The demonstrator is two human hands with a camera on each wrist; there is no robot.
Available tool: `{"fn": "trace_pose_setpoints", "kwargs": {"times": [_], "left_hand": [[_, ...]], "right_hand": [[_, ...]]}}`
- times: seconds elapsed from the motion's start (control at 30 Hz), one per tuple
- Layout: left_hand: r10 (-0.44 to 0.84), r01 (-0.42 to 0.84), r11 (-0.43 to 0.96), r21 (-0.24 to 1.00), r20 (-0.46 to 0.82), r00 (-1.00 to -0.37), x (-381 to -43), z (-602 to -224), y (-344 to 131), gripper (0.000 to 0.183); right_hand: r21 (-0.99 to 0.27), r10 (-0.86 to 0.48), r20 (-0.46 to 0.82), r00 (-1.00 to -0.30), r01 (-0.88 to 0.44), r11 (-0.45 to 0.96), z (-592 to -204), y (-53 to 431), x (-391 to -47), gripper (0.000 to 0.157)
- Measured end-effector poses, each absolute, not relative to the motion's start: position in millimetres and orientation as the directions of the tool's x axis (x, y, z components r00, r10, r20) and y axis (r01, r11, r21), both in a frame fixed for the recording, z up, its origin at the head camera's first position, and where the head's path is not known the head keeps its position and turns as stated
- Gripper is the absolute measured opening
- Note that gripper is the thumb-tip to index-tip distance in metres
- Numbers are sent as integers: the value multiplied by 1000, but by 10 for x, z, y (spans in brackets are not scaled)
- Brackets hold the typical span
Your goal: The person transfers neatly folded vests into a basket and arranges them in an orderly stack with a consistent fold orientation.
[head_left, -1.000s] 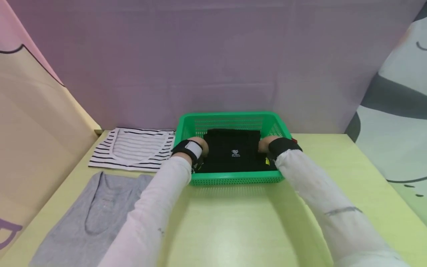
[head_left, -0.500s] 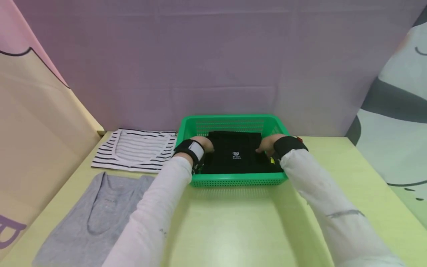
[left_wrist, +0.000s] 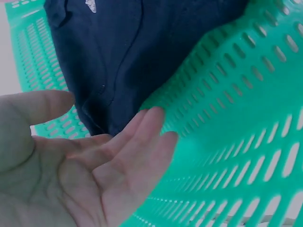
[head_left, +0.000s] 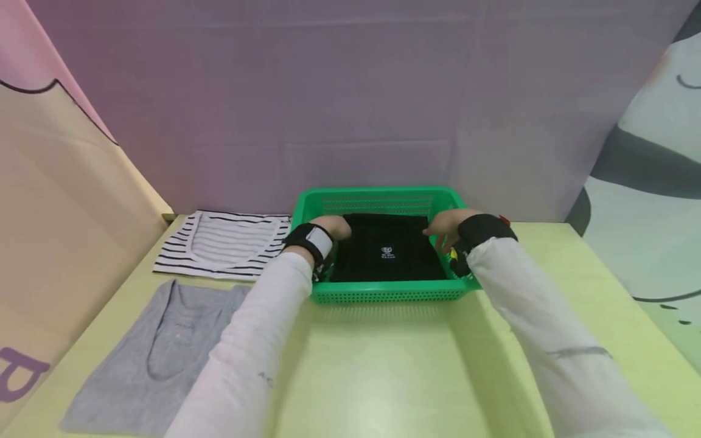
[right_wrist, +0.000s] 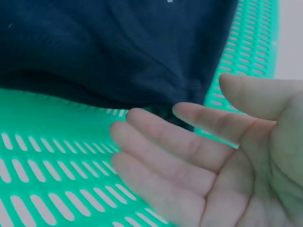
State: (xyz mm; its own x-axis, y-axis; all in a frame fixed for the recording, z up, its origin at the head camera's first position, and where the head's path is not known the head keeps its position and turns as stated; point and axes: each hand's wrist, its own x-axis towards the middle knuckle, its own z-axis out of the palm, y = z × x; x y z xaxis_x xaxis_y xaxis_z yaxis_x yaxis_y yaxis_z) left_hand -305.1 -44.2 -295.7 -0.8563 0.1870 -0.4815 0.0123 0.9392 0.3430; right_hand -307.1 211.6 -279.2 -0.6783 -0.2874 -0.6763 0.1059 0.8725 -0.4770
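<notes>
Black garment (head_left: 386, 243) lies folded inside the green basket (head_left: 383, 293) on the worktop (head_left: 575, 261), and I see the left hand (head_left: 335, 227) and right hand (head_left: 448, 226) at its two sides, fingers (right_wrist: 175, 138) nearly straight, loosely parted, gripping nothing.

A green plastic basket (head_left: 383, 292) surrounds the left grip (head_left: 335, 227); rightward, dark folded cloth (head_left: 378, 233) bears white print (head_left: 387, 251); leftward, black-striped white cloth top (head_left: 232, 240) and grey cloth top (head_left: 131, 371).
</notes>
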Motion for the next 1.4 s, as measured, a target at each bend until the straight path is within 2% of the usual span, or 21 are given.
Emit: {"fn": "trace_pose_setpoints", "kwargs": {"times": [0.13, 0.33, 0.5, 0.63, 0.73, 0.83, 1.07, 1.4], "left_hand": [[236, 52, 903, 427, -389, -891, -3077, -2938, -433, 44], [256, 66, 854, 516, -307, -917, -3037, -2815, -426, 50], [327, 190, 826, 531, -177, -928, -3010, -2665, -410, 26], [344, 216, 783, 583, -117, -932, -2928, -2565, -411, 30], [340, 193, 748, 635, -117, -933, -2840, -2507, -417, 43], [332, 182, 725, 665, -106, -937, -2780, -2456, -421, 42], [313, 223, 695, 683, -8, -950, -2601, -2364, -451, 38], [281, 276, 676, 683, 108, -954, -2397, -2388, -439, 35]], "right_hand": [[-494, -308, -639, -704, 69, 867, -2718, 2158, -3060, 56], [-515, -331, -623, -708, 53, 855, -2566, 2135, -3020, 57], [-525, -357, -611, -707, 25, 851, -2415, 2104, -3015, 56], [-540, -375, -563, -736, -15, 841, -2338, 2096, -2970, 57], [-554, -381, -516, -767, -40, 832, -2311, 2078, -2898, 57], [-556, -389, -476, -788, -72, 828, -2273, 2053, -2818, 56], [-618, -398, -386, -832, -87, 781, -2274, 2032, -2666, 52], [-680, -398, -336, -854, -72, 730, -2468, 2026, -2563, 48]]}}
